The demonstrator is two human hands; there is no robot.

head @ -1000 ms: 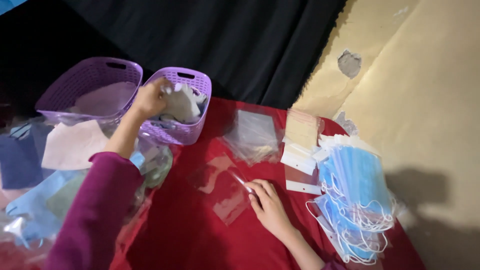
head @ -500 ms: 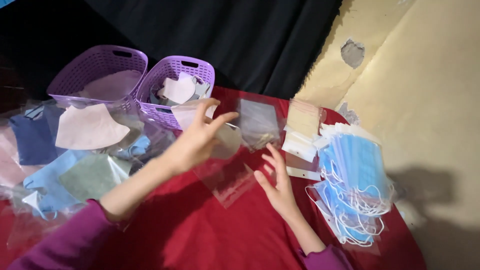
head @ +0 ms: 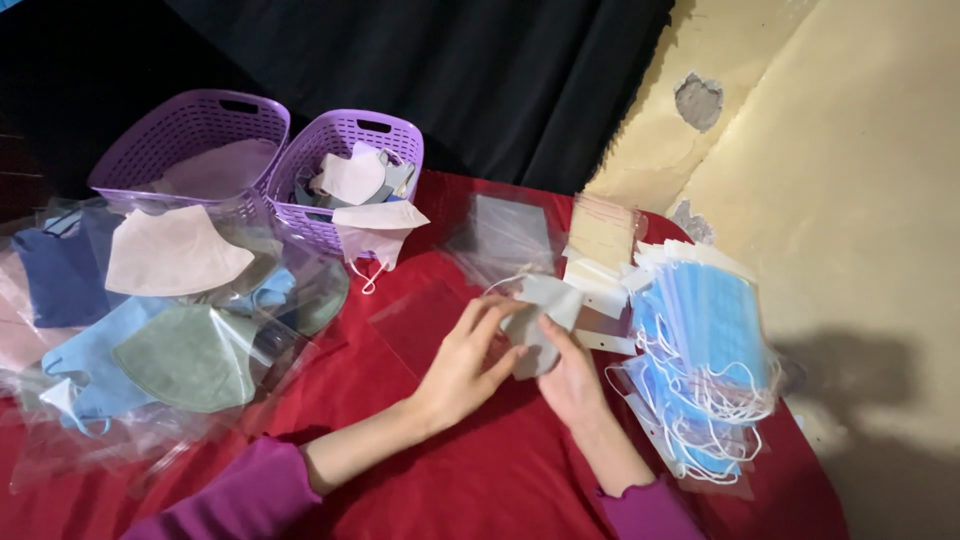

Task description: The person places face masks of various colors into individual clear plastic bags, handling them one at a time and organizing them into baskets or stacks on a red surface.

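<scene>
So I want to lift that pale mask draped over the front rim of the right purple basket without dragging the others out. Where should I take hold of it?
Pinch the hanging lower edge of the pale mask from the front, on the red cloth side. It droops outside the basket rim with its ear loop dangling free, so fingers reach it there without touching the masks inside.

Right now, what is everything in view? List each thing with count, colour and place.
folded mask: one, pale grey, held in both hands
baskets: two, purple, back left, masks inside
bagged masks: several, pink, green, blue, left
flat masks: a stack, light blue, right
clear bags: some, transparent, centre back
cloth: one, red, covering the table
left hand: one, on the mask
right hand: one, on the mask
</scene>
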